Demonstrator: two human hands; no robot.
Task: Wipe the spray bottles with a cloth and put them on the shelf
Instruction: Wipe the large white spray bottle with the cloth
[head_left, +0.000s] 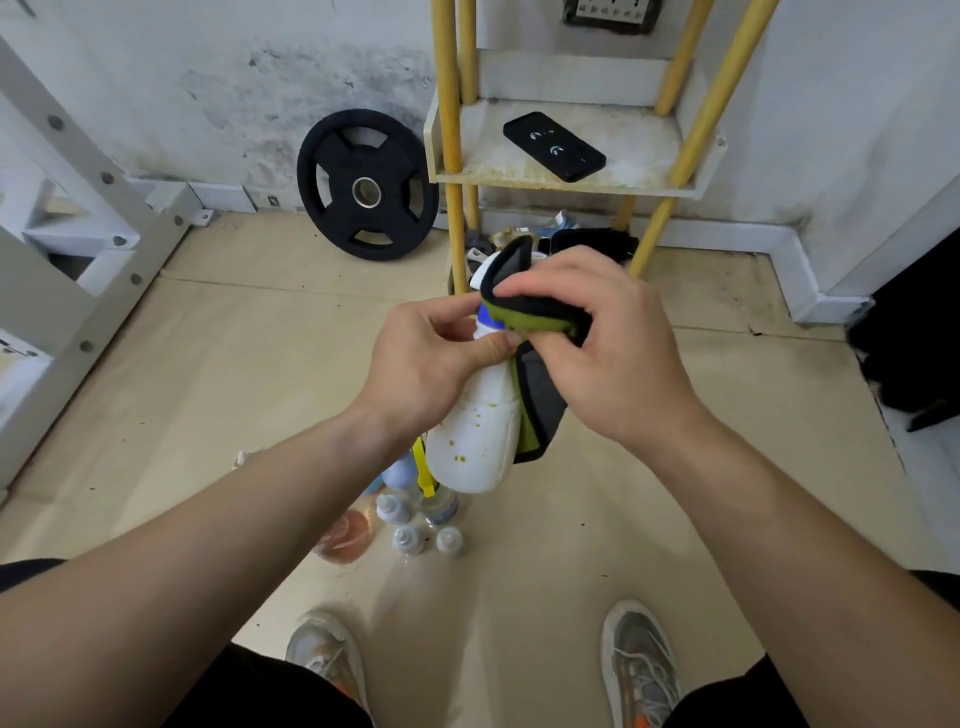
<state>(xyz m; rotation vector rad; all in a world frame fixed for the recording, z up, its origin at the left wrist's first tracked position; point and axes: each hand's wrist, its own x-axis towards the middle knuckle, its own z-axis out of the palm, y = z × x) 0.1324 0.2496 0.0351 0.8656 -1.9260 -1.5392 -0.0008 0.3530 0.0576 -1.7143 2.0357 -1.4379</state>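
**Hands.** Left hand (426, 358): fingers and thumb curled round the neck of the white spray bottle (478, 431), just under its blue collar. Right hand (597, 343): fingers bent over the cloth (540, 400), pressing it onto the bottle's head and upper side.

**White spray bottle.** Held in the air between the two hands, in front of the shelf (519, 182) and above the floor (234, 364). The body hangs downward, and yellowish-brown specks show on its side.

**Cloth.** Green, grey and black. It is folded over the bottle's top, with a flap hanging beside the body.

**Shelf.** Yellow posts and a pale, stained board. A black phone (553, 145) lies on the board, and no spray bottle shows there. The lower tier holds clutter too hidden to name.

**Floor items.** A cluster of other bottles (415, 525) stands below the held one. A weight plate (369, 184) leans on the wall.

**Step in hand.** Wiping, apparently early in the task, with the head and shoulder under the cloth.

**Next move.** The specks on the lower body lie uncovered, so the cloth likely needs to travel down while the left hand steadies or turns the bottle. Placing the bottle then calls for a bare patch of board beside the phone.
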